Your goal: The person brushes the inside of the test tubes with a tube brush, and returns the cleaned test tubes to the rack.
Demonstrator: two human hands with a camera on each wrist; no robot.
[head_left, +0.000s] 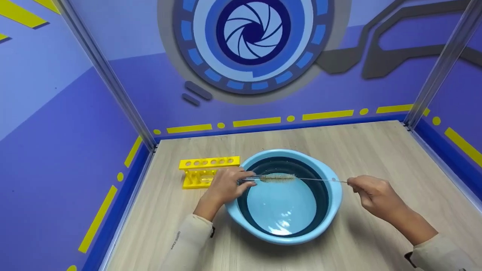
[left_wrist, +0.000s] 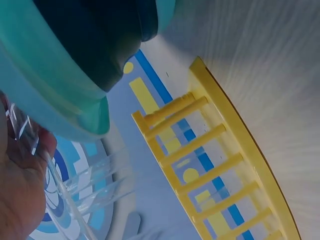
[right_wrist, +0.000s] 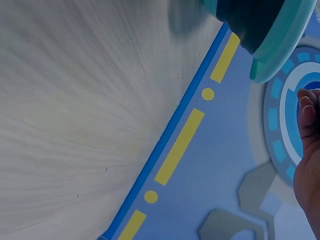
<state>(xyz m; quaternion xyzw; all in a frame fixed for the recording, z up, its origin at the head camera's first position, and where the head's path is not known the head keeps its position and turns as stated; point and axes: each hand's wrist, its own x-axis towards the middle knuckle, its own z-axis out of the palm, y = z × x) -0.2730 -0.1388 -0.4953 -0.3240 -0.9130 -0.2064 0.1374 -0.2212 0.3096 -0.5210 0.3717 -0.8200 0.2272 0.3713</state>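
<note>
My left hand grips a clear test tube that lies sideways at the basin's left rim. In the left wrist view, the see-through tube passes through the curled left hand. A test tube brush extends level over the basin, its tan bristles right at the tube's mouth. My right hand pinches the far end of the brush's thin wire handle, beyond the right rim. Only part of the right hand shows in the right wrist view, its fingers curled. Below the brush is a blue basin.
A yellow test tube rack stands left of the basin, partly behind my left hand. Bright glare shows on the basin's light blue floor. The wooden table is bordered by printed blue panels at the back and sides.
</note>
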